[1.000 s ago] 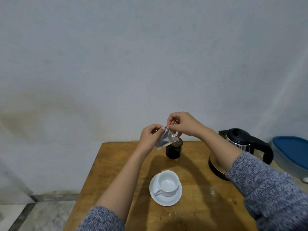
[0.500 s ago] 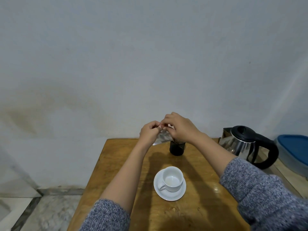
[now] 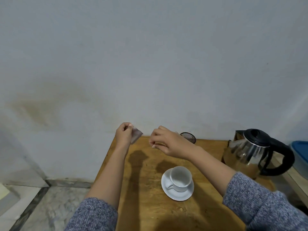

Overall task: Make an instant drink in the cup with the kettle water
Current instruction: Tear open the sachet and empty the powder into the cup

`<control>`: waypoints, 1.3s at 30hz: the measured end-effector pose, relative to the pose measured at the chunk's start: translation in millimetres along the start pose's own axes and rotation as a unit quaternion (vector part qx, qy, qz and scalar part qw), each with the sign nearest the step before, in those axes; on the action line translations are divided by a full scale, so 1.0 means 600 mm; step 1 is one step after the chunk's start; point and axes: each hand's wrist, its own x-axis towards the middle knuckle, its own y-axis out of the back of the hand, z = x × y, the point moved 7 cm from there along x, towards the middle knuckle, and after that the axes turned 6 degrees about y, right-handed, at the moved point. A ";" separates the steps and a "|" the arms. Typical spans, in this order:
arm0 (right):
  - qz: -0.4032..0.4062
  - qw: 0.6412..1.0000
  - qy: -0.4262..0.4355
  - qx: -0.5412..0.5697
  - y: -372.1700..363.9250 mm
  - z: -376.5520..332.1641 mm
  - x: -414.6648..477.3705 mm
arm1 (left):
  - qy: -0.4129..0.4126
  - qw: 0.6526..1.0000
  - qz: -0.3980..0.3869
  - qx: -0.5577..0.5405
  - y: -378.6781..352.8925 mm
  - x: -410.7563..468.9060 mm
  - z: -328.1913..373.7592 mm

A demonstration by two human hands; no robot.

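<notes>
A white cup [image 3: 180, 178] stands on a white saucer [image 3: 168, 191] on the wooden table [image 3: 150, 205]; the cup looks empty. My left hand [image 3: 123, 135] is raised over the table's far left edge, pinching a small silvery sachet [image 3: 137, 135]. My right hand [image 3: 164, 142] hovers beyond the cup with fingertips pinched together; whether a torn scrap is in them is too small to tell. The steel kettle [image 3: 250, 152] with a black lid and handle stands at the right, apart from both hands.
A dark mesh cup [image 3: 189, 137] stands at the table's back edge, partly hidden by my right hand. A blue-lidded container [image 3: 300, 152] sits past the kettle at the far right. The wall rises right behind the table; tiled floor lies to the left.
My hands, together on the sachet before, have pulled apart: the left keeps the sachet and moved left, the right moved right. The view has shifted, showing more of the table.
</notes>
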 end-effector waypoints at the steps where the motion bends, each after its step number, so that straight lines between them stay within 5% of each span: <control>1: -0.003 1.000 0.003 0.012 -0.009 -0.003 0.004 | -0.003 1.000 0.009 -0.002 0.020 0.009 -0.006; 9: 0.031 0.960 -0.205 0.189 -0.160 0.061 0.018 | 0.008 0.998 0.050 -0.048 0.146 0.002 -0.052; 18: -0.101 0.879 -0.390 0.256 -0.434 0.109 -0.044 | 0.083 0.991 0.092 -0.053 0.226 -0.028 -0.170; 30: -0.187 0.899 -0.347 0.191 -0.445 0.115 -0.041 | 0.105 0.993 0.027 -0.052 0.137 -0.010 -0.204; 34: -0.101 0.905 -0.330 0.247 -0.406 0.117 -0.044 | 0.099 0.994 -0.006 -0.040 0.088 -0.007 -0.185; 39: 0.088 0.838 -0.330 0.425 -0.292 0.112 -0.036 | 0.094 0.993 -0.047 -0.060 0.007 -0.016 -0.146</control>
